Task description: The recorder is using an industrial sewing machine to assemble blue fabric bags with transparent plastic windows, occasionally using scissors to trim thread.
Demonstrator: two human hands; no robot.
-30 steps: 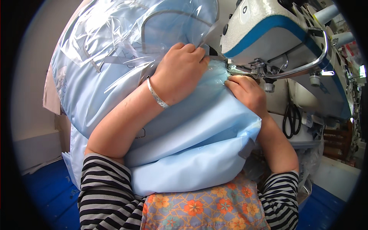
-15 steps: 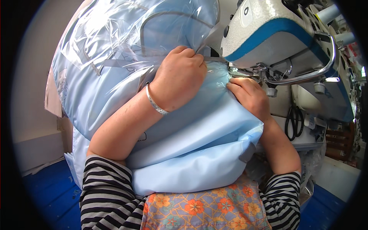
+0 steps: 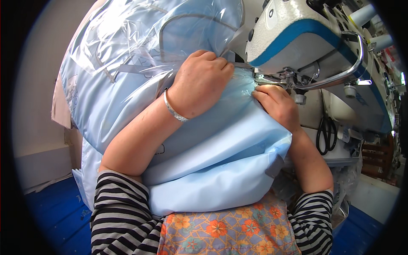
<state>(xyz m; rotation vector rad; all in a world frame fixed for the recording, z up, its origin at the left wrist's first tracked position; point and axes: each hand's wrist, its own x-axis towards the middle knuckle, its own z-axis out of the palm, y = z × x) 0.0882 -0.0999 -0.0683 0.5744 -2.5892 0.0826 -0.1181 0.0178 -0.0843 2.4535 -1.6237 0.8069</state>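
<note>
A large piece of light blue fabric [image 3: 221,127] spreads across my lap and the work surface, with clear plastic film [image 3: 123,38] joined to its far part. My left hand [image 3: 204,83] is closed on the fabric and film, knuckles up, left of the sewing machine [image 3: 293,42]. Close to the needle area, my right hand [image 3: 278,104] pinches the fabric's edge, which is gathered in small puckers there. A grey strip [image 3: 238,65] runs along the seam toward the presser foot [image 3: 272,80]. The fingertips of my left hand are hidden behind its knuckles.
Black scissors [image 3: 326,134] lie right of my right forearm. A bent metal bar [image 3: 340,80] juts from the machine. White thread cones [image 3: 363,16] stand at the upper right. A white wall [image 3: 38,97] borders the left side, above a blue floor [image 3: 55,212].
My left hand has shifted slightly to the right toward the machine, and the fabric and film have slid along with it. My right hand stays nearly in place.
</note>
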